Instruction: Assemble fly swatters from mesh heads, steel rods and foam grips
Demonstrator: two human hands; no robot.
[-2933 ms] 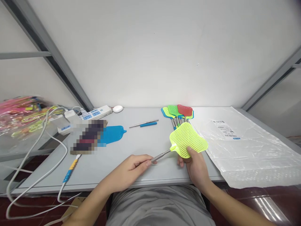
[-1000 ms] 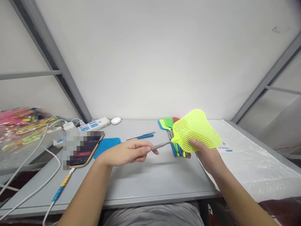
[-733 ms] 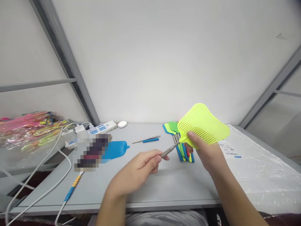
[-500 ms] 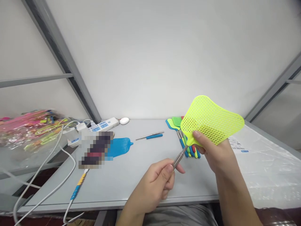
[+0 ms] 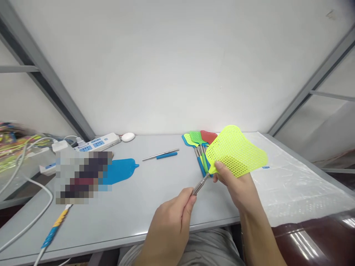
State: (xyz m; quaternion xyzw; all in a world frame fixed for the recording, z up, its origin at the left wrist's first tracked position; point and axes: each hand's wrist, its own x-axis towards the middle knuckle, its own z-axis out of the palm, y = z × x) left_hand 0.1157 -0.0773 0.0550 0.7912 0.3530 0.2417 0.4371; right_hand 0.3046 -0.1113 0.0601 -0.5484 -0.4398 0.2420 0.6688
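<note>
A yellow-green fly swatter head (image 5: 235, 147) is pinched near its neck by my right hand (image 5: 230, 181), thumb on top and the other fingers underneath. My left hand (image 5: 174, 218) is closed around the metal rod (image 5: 201, 184) that joins the neck; the rod's lower end is hidden in the fist. Behind the swatter lies a row of fly swatters (image 5: 196, 137) with blue, yellow, green and red heads. Left of them rests a metal rod with a blue grip (image 5: 166, 155). A loose blue swatter head (image 5: 120, 171) lies further left.
A blurred-out object (image 5: 85, 177) with a cable covers part of the blue head. Behind it are a white power strip (image 5: 97, 144) and a white oval item (image 5: 128, 137). Clear plastic sheeting (image 5: 291, 181) covers the right side; bagged colourful items (image 5: 16, 144) are at far left.
The view has turned right, so the table things appear further left. My left fist has rolled over, its back now facing up, while both hands keep their hold on the swatter.
</note>
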